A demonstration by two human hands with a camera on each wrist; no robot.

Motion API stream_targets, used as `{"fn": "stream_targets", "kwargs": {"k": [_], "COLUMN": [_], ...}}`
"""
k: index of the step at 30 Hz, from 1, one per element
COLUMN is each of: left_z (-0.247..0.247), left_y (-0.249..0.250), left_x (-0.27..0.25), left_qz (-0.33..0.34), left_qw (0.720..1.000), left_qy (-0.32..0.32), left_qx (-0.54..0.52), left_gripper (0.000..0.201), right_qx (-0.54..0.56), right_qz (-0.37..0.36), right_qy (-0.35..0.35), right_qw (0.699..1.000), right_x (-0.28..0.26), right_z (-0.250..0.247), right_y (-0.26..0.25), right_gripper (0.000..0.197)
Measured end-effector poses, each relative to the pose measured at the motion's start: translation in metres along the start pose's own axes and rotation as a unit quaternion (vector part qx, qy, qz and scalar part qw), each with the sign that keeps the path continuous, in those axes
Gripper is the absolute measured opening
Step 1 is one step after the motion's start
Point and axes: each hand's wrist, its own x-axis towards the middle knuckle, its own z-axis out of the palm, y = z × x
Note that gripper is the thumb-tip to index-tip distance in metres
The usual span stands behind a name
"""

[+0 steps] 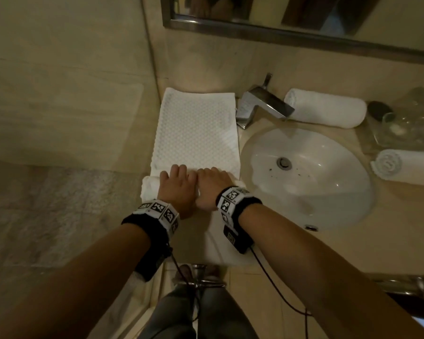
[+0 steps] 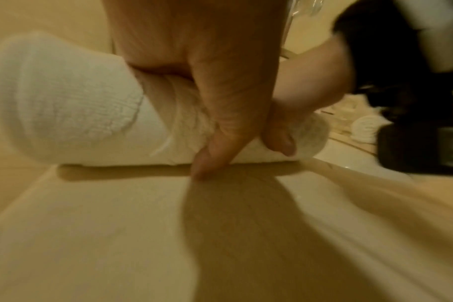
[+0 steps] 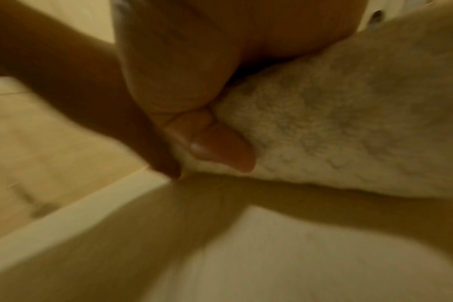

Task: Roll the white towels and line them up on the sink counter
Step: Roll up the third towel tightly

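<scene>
Hands (image 1: 194, 187) on towel (image 1: 196, 133), beige counter (image 1: 304, 245)

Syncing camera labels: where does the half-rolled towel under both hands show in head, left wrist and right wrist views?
Head: half-rolled towel lies low centre-left, left of the sink basin, under both hands.
Left wrist: it fills the upper left, thumb in front of it.
Right wrist: it fills the right side, thumb against it.
Shared landmark: the left hand on the roll, in all views.

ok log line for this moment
step: rolling towel | left hand: on roll | right hand: on roll | done: two rolled towels by sink
</scene>
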Motion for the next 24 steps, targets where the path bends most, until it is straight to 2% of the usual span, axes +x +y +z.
{"fn": "stream_targets", "kwargs": {"k": [2,4,6,8,10,13,14,15,16,18,20,22,24], "left_z": [-0.004,-0.006,-0.007,-0.009,-0.008,0.007,0.012,0.013,0.009,-0.007,-0.018,-0.021,-0.020], "left_y": [-0.003,-0.005,-0.007,-0.007,-0.003,0.008,0.009,0.008,0.006,-0.001,-0.008,-0.009,-0.011], "left_x": [0.014,0.028,0.038,0.040,0.032,0.016,0.013,0.015,0.021,0.038,0.054,0.057,0.051], "left_qz": [-0.006,-0.013,-0.021,-0.028,-0.030,-0.047,-0.047,-0.043,-0.034,-0.021,0.002,0.008,0.009], "left_qw": [1.000,0.998,0.996,0.996,0.999,0.994,0.990,0.989,0.992,0.999,0.999,0.997,0.994], "left_qy": [-0.015,-0.045,-0.073,-0.076,-0.042,0.097,0.134,0.142,0.119,0.019,-0.038,-0.072,-0.094], "left_qx": [-0.015,-0.031,-0.036,-0.031,-0.018,-0.012,-0.011,-0.012,-0.025,-0.028,-0.017,-0.023,-0.049], "left_gripper": [0.064,0.061,0.060,0.062,0.062,0.037,0.032,0.030,0.030,0.045,0.056,0.048,0.037], "right_qx": [-0.062,-0.135,-0.140,-0.117,-0.087,-0.053,-0.044,-0.032,-0.013,0.027,0.030,-0.014,-0.061], "right_qz": [-0.011,0.005,0.032,0.030,0.016,0.015,0.012,0.008,0.007,0.021,0.032,0.017,-0.029], "right_qy": [0.030,0.072,0.119,0.102,0.058,0.015,-0.006,-0.027,-0.042,-0.074,-0.100,-0.100,-0.113], "right_qw": [0.998,0.988,0.982,0.987,0.994,0.998,0.999,0.999,0.999,0.997,0.994,0.995,0.991], "right_x": [-0.013,-0.025,-0.029,-0.021,-0.007,0.014,0.019,0.024,0.028,0.032,0.032,0.024,0.013], "right_z": [0.009,0.025,0.035,0.030,0.019,0.003,-0.001,-0.004,-0.009,-0.018,-0.022,-0.021,-0.018], "right_y": [-0.001,-0.003,-0.005,-0.002,0.002,0.008,0.009,0.011,0.015,0.020,0.021,0.018,0.016], "right_gripper": [0.059,0.053,0.043,0.041,0.051,0.058,0.058,0.056,0.052,0.048,0.054,0.059,0.073]}}
